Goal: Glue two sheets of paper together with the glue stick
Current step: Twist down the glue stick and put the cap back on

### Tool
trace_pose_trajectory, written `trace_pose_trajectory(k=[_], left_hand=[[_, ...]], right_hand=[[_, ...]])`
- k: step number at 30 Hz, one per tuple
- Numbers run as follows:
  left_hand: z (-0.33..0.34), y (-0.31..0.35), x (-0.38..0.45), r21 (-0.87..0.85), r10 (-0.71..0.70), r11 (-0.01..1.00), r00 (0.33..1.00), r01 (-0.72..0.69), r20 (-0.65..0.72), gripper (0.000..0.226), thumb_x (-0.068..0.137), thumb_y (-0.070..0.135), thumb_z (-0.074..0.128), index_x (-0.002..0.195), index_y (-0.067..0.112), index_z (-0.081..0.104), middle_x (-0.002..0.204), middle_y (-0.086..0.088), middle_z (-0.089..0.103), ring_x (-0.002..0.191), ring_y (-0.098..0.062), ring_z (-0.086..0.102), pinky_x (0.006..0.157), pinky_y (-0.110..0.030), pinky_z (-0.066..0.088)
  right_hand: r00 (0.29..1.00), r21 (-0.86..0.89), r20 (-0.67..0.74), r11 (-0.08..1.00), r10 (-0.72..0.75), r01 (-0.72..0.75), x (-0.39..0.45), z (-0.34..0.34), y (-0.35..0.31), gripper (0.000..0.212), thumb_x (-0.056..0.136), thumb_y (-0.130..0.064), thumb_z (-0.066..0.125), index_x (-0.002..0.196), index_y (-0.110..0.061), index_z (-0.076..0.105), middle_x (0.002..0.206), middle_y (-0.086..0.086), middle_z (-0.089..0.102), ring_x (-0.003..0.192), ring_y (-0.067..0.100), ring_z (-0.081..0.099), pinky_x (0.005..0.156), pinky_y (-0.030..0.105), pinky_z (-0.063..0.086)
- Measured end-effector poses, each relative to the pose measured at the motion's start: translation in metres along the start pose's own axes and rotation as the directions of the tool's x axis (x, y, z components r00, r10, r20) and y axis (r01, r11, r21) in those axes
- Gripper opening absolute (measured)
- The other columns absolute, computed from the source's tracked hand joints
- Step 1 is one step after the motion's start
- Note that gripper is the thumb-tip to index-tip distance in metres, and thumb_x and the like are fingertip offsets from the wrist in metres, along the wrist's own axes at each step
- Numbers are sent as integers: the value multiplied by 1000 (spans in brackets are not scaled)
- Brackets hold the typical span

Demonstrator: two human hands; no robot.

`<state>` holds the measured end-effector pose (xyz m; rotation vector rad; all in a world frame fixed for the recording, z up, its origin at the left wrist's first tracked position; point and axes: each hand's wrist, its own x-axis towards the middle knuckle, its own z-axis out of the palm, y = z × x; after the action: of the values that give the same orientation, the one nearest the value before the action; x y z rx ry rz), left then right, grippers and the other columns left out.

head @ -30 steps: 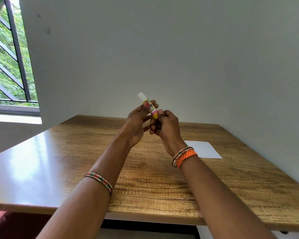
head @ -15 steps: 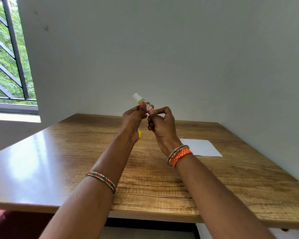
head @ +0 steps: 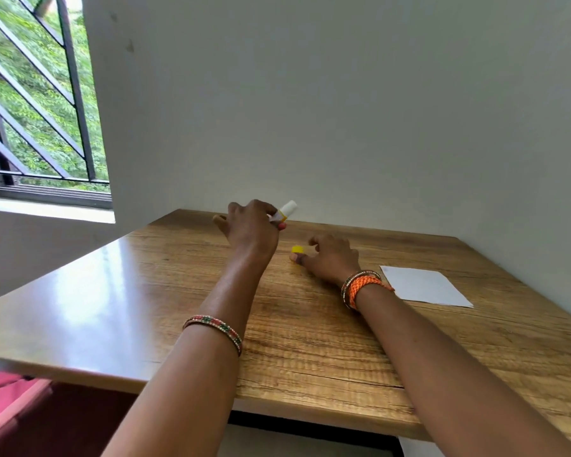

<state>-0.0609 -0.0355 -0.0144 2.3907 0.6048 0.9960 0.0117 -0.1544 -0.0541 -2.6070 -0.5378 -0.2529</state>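
My left hand (head: 251, 225) is raised over the far part of the wooden table (head: 119, 291) and is shut on the glue stick (head: 285, 211). The stick's white uncapped end points up and to the right. My right hand (head: 333, 258) rests low on the table, to the right of the left hand. Its thumb and forefinger pinch the small yellow cap (head: 298, 249) right at the tabletop. White paper (head: 426, 286) lies flat on the table, to the right of my right wrist; I cannot tell whether it is one sheet or two.
A grey wall rises directly behind and to the right of the table. A barred window (head: 40, 103) with greenery outside is at the far left. Pink cloth (head: 4, 400) shows below the table's near left edge.
Both hands have come apart and dropped toward the table. The yellow cap is off the glue stick; my right hand has left the stick and gone down to the cap.
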Motion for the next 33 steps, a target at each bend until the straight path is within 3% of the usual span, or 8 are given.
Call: trace_pose_trajectory(k=[5, 10, 19, 21, 24, 26, 29, 33], left_hand=[[2, 2, -4, 37, 50, 998, 999, -50, -6, 27, 82, 33, 67, 109, 28, 68, 105, -6, 68, 114, -24, 40, 84, -40, 23], [0, 2, -5, 53, 63, 997, 997, -60, -54, 26, 81, 30, 69, 107, 27, 69, 104, -7, 69, 113, -24, 41, 85, -40, 24], [-4, 4, -7, -26, 166, 985, 980, -170, -113, 27, 82, 22, 68, 108, 27, 70, 102, -1, 70, 108, -22, 40, 77, -36, 17], [-4, 5, -7, -22, 188, 981, 976, -192, -107, 27, 82, 22, 67, 108, 28, 70, 103, 0, 70, 107, -22, 40, 77, -35, 18], [-4, 7, -8, -4, 220, 975, 970, -222, -104, 28, 83, 22, 66, 109, 29, 69, 105, 3, 69, 108, -21, 40, 78, -36, 18], [-4, 8, -8, 0, 237, 971, 966, -238, -102, 27, 84, 22, 65, 109, 31, 69, 106, 5, 69, 108, -21, 40, 78, -36, 18], [-5, 8, -9, 10, 247, 969, 964, -247, -104, 25, 84, 24, 64, 108, 31, 69, 107, 5, 68, 108, -21, 41, 78, -36, 18], [-6, 8, -9, 22, 233, 972, 963, -232, -133, 27, 84, 24, 64, 110, 32, 68, 107, 4, 69, 107, -22, 43, 78, -36, 19]], right_hand=[[998, 51, -28, 997, -47, 49, 5, 5, -9, 26, 79, -42, 65, 96, -23, 57, 112, 2, 62, 112, 25, 51, 96, 42, 37], [979, 372, -204, 923, -22, 98, -1, -8, -9, 19, 79, -11, 67, 86, -10, 49, 88, 8, 55, 78, 21, 51, 55, 23, 36], [947, 541, -321, 826, 26, 161, -9, -52, 2, 18, 90, -11, 57, 100, -3, 70, 98, 15, 70, 95, 27, 66, 89, 36, 52], [951, 620, -305, 768, 46, 161, -9, -57, -2, 13, 88, -9, 60, 97, -4, 68, 95, 13, 68, 89, 26, 67, 88, 41, 54], [968, 782, -245, 603, 62, 159, -13, -61, -7, 18, 84, 0, 64, 100, -5, 57, 98, 16, 64, 77, 24, 69, 73, 32, 60], [957, 788, -280, 588, 77, 183, -15, -62, -8, 25, 80, 0, 68, 99, -6, 54, 99, 15, 63, 79, 25, 69, 68, 28, 60], [945, 747, -318, 634, 76, 200, -13, -62, -9, 19, 75, 2, 70, 89, -10, 64, 91, 6, 65, 89, 22, 66, 81, 38, 58], [955, 811, -279, 558, 100, 178, -10, -62, -7, 19, 78, 4, 65, 86, -13, 67, 88, 2, 65, 97, 24, 65, 88, 40, 56]])
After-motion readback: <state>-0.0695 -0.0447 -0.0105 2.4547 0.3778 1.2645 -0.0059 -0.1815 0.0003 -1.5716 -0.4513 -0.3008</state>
